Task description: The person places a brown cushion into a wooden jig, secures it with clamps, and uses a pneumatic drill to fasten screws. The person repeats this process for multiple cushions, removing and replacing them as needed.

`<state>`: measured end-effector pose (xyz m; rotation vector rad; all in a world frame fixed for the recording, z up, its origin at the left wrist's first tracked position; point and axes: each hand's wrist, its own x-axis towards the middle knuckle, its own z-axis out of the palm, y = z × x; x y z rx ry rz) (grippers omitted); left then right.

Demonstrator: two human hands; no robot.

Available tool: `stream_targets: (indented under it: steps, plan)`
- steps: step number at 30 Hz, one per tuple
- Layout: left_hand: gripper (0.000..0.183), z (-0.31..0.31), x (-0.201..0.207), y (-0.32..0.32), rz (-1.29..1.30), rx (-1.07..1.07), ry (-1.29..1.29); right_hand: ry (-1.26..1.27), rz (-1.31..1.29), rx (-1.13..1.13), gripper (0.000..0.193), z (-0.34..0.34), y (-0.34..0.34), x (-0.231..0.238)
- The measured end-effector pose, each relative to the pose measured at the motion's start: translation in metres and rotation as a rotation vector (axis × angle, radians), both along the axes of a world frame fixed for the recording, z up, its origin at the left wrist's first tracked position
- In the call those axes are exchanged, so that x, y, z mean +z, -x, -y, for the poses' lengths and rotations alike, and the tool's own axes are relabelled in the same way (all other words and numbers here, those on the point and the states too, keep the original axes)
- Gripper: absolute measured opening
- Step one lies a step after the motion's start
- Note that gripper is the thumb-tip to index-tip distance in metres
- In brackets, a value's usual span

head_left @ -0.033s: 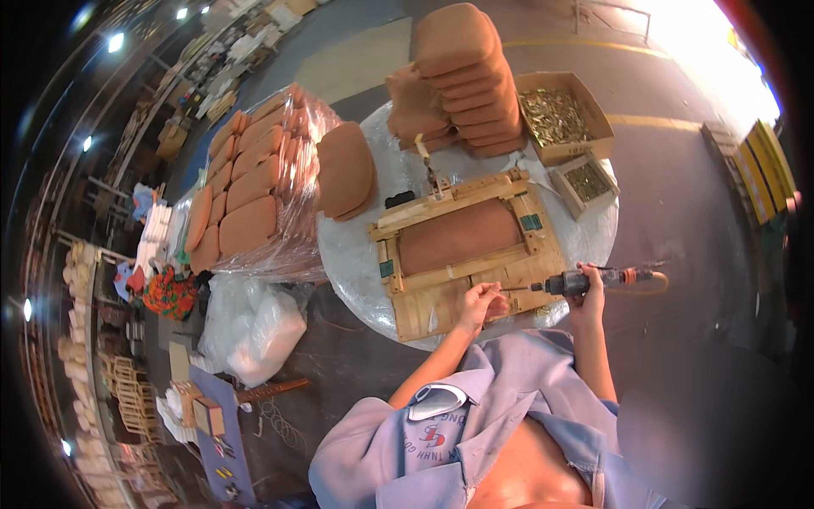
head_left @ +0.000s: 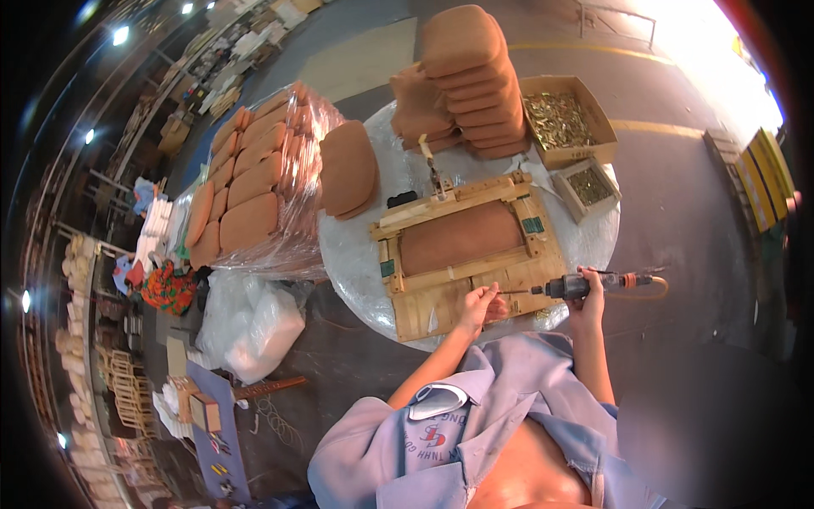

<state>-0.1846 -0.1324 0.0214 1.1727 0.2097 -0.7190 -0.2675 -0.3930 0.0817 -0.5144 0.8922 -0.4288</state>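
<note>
My right hand (head_left: 589,304) is closed around a dark power screwdriver (head_left: 557,287), held level with its long bit (head_left: 514,292) pointing left. At the bit's tip, the fingers of my left hand (head_left: 483,307) are pinched together; whatever is between them is too small to make out. Just beyond both hands lies a wooden jig (head_left: 462,294) on the round table. A brown padded panel (head_left: 462,236) rests inside the jig's frame, and a toggle clamp (head_left: 435,176) stands at the frame's far side.
The plastic-wrapped round table (head_left: 348,263) also carries a tall stack of brown cushions (head_left: 475,85), a carton of metal fasteners (head_left: 615,151) and a smaller wooden box (head_left: 582,209). Wrapped brown cushions (head_left: 250,216) stand left, beside a clear plastic bag (head_left: 246,327) on the floor.
</note>
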Motion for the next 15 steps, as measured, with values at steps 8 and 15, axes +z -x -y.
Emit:
stream_targets:
  steps: [8, 15]
  plan:
    - [0.046, -0.018, -0.016, -0.011, -0.012, -0.059, -0.067, 0.174, 0.114, -0.052, 0.035, -0.013, -0.020, 0.008]
    - [0.022, -0.098, -0.063, -0.081, 0.394, 0.233, -0.478, 0.801, 0.552, 0.069, 0.045, -0.027, -0.074, 0.084]
